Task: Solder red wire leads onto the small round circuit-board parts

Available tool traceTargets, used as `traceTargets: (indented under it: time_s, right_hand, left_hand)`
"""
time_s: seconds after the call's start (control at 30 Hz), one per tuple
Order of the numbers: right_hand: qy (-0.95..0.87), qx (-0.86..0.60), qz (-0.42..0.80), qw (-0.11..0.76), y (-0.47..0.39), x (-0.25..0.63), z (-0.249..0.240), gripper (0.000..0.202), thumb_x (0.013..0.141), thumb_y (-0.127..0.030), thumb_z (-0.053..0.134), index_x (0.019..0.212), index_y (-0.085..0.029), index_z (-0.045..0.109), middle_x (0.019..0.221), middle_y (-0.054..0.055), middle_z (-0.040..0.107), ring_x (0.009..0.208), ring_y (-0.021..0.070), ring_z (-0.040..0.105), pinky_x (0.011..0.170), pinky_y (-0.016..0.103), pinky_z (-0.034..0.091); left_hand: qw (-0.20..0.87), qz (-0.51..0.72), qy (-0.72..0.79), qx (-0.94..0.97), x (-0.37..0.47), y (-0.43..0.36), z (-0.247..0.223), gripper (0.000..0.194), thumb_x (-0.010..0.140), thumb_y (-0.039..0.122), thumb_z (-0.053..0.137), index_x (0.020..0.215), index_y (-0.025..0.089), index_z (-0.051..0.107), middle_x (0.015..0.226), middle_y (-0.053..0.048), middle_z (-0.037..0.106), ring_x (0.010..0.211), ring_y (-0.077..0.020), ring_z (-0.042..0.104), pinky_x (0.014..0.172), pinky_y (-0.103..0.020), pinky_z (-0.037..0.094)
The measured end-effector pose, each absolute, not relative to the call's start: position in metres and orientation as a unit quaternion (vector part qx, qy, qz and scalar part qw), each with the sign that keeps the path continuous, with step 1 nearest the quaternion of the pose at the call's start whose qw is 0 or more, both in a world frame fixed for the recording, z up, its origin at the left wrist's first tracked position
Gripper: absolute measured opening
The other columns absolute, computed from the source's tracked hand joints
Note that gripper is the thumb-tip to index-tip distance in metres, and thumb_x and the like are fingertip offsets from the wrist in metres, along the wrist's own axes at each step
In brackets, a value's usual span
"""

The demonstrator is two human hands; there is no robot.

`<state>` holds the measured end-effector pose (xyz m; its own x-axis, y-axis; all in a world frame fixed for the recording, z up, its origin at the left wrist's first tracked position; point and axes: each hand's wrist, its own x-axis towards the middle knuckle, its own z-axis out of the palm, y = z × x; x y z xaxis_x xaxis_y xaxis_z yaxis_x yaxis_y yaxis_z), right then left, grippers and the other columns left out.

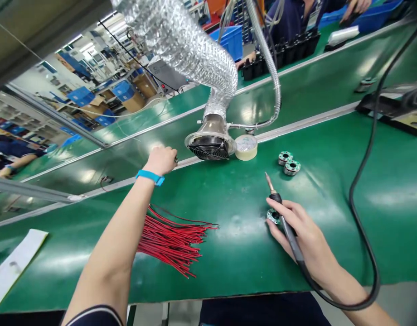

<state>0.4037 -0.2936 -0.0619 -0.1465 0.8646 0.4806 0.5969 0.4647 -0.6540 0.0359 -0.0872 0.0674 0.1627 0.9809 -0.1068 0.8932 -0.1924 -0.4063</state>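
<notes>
Soldering iron (290, 237), one; dark grip, bare metal tip directed away from the person; held in the right hand (305, 235), fingers wrapped about the grip.
Small round part (273, 216), one; green and white face; at the fingertips of the same right hand, just beneath the iron.
Black cable (353, 194), one; runs from the iron's rear end, loops to the right of the right hand.
Round parts (292, 168), two, of like pattern; on the tabletop (235, 267), just beyond the right hand, side by side.
Left hand (161, 160), fingers curled, outstretched to the tabletop's far edge; a small dark item shows at the fingertips, whether gripped cannot be told. Blue wristband (150, 176) on that wrist.
Red wires (174, 240), one loose bundle; between the hands, partly hidden by the left forearm.
Fan hood (210, 147), one, round, with dark grille; to the right of the left hand, fed by a silver duct (191, 50).
Tape roll (247, 154), one; just beside the hood, between and beyond the hands.
White sheet (16, 267), one; left of the left forearm.
Black holders (283, 54), a row; well beyond the right hand, before a co-worker's dark sleeve (290, 18).
</notes>
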Motion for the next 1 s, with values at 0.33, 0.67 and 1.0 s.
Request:
traceTargets:
  time_s: [0.33, 0.67, 1.0]
  right_hand:
    - [-0.738, -0.508, 0.128, 0.426, -0.295, 0.404, -0.059, 0.055, 0.101, -0.020, 0.064, 0.154, -0.028, 0.052, 0.122, 0.010, 0.060, 0.092, 0.0162, 0.068, 0.080, 0.028, 0.057]
    - [-0.742, -0.444, 0.236, 0.443, -0.307, 0.369, -0.060, 0.055, 0.102, -0.018, 0.061, 0.154, -0.029, 0.050, 0.129, 0.011, 0.058, 0.108, 0.0177, 0.070, 0.092, 0.030, 0.062]
    - [-0.714, -0.441, 0.280, 0.466, -0.310, 0.357, -0.055, 0.056, 0.101, -0.015, 0.059, 0.154, -0.031, 0.049, 0.129, 0.010, 0.056, 0.111, 0.0181, 0.068, 0.099, 0.034, 0.060]
  left_hand:
    - [0.040, -0.097, -0.572, -0.813, 0.028, -0.143, 0.011, 0.035, 0.100, 0.039, 0.063, 0.129, 0.019, 0.066, 0.140, -0.017, 0.062, 0.131, -0.0336, 0.056, 0.110, -0.049, 0.043]
    - [-0.289, -0.140, -0.455, -0.831, 0.093, -0.256, -0.002, 0.020, 0.105, 0.026, 0.057, 0.088, 0.020, 0.065, 0.091, -0.004, 0.067, 0.088, -0.0175, 0.061, 0.084, -0.031, 0.048]
    - [-0.325, -0.265, -0.405, -0.813, 0.138, -0.265, 0.011, 0.011, 0.102, 0.022, 0.065, 0.093, 0.020, 0.071, 0.091, -0.003, 0.069, 0.084, -0.0147, 0.062, 0.078, -0.027, 0.048]
